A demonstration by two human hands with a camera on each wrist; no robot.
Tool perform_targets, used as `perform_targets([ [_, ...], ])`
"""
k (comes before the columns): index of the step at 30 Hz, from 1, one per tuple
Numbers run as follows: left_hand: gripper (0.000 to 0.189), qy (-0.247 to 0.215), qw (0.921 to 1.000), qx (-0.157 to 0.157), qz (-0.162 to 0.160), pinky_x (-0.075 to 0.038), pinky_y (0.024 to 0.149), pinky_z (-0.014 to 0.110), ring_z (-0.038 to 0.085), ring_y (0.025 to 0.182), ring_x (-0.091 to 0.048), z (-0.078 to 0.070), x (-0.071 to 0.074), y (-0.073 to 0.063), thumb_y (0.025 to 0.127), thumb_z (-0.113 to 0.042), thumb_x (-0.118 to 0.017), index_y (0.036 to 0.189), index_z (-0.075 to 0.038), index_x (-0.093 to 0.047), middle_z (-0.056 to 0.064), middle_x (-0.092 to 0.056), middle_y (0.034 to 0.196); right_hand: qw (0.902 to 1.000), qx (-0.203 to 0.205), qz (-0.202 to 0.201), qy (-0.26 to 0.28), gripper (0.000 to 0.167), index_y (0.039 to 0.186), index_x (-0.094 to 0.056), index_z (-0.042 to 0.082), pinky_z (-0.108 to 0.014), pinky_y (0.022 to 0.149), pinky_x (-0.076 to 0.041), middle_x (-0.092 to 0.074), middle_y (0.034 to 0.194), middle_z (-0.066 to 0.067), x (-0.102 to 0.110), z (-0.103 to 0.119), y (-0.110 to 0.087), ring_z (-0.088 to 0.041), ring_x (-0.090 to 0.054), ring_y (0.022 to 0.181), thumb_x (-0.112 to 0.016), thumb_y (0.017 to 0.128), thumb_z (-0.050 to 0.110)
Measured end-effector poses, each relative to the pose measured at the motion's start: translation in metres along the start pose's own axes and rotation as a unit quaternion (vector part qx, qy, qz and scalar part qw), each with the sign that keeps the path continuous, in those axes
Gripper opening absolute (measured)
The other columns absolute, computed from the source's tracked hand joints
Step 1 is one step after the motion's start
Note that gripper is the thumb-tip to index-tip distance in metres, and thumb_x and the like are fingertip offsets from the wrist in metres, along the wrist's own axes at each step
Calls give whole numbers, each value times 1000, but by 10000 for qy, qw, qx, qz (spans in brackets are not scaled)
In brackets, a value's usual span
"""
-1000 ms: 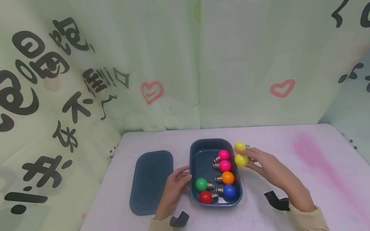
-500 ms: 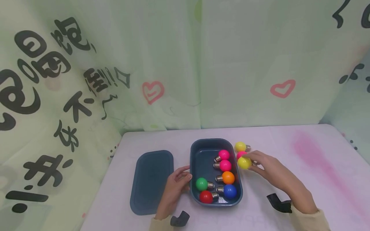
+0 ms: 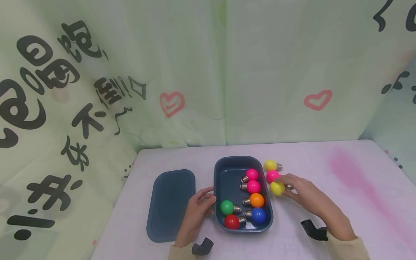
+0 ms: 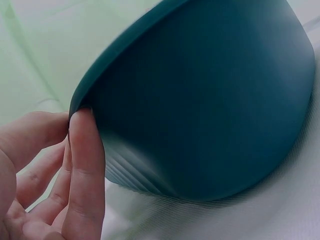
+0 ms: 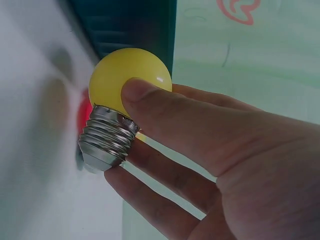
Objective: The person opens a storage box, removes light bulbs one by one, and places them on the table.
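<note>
My right hand [image 3: 307,191] pinches a yellow light bulb [image 3: 277,188] just right of the dark blue box [image 3: 217,169]. The right wrist view shows the thumb [image 5: 165,110] across the bulb's globe and its silver screw base [image 5: 107,140] angled downward. Behind the held bulb lie a pink bulb [image 3: 272,176] and another yellow bulb [image 3: 270,165]. At the box's left side my left hand [image 3: 196,211] pinches its rim between thumb and finger, as the left wrist view shows. Inside the box are two pink bulbs [image 3: 253,186], an orange [image 3: 256,200], a blue [image 3: 259,216], a green [image 3: 226,207] and a red [image 3: 232,221].
A dark blue lid [image 3: 170,206] lies flat on the table left of the box, partly behind the left hand. The pinkish-white table [image 3: 325,159] ends at a pale green curtain [image 3: 260,72] at the back.
My right hand has come toward me and slightly right with the yellow bulb, uncovering the pink bulb behind it. The left hand and the box have stayed in place.
</note>
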State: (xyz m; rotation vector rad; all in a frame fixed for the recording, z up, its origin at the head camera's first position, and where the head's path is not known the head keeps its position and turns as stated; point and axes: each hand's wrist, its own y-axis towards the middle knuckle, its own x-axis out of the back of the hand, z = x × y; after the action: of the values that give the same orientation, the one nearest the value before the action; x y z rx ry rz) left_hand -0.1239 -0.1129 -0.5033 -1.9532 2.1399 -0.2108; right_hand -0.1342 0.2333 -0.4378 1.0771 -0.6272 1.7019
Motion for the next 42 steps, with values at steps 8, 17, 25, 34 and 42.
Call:
perform_targets([
  [8,45,-38,10000,3,15,-53,71,27,14,91,-60,-1,0,-1,91,-23,-73,133,-12,-61,5,-66,108,10000,-24,44,-47,42,121,-69,7,-57,91,-51,-69,117,-16,-6,-4,1,-40,-63,110,-79,80,7],
  [17,45,-20,10000,8,15,-52,72,28,15,92,-60,-2,-1,-2,91,-25,-72,133,-12,-60,7,-66,110,9999,-56,62,-108,41,121,-69,7,-59,93,-49,-67,119,-19,-12,-10,1,-45,-59,115,-78,81,9],
  [25,46,-30,10000,-3,24,-52,71,27,14,91,-60,-2,0,-2,91,-25,-72,134,-12,-60,5,-66,108,9997,-201,70,-127,40,121,-69,7,-59,94,-48,-68,119,-18,-13,-10,2,-44,-60,115,-78,82,9],
  [34,46,-43,10000,-20,59,-53,71,27,14,91,-60,-1,0,-2,91,-24,-72,134,-12,-60,4,-65,109,9996,-268,21,-58,43,123,-68,8,-56,91,-51,-67,114,-14,-14,-11,3,-37,-63,108,-79,81,9],
  [42,46,-42,9999,-37,83,-52,71,27,14,91,-60,-1,0,-2,91,-25,-72,134,-12,-60,6,-65,109,9994,-321,51,-124,45,123,-67,8,-54,91,-52,-67,113,-12,-11,-7,4,-33,-63,106,-81,80,10],
])
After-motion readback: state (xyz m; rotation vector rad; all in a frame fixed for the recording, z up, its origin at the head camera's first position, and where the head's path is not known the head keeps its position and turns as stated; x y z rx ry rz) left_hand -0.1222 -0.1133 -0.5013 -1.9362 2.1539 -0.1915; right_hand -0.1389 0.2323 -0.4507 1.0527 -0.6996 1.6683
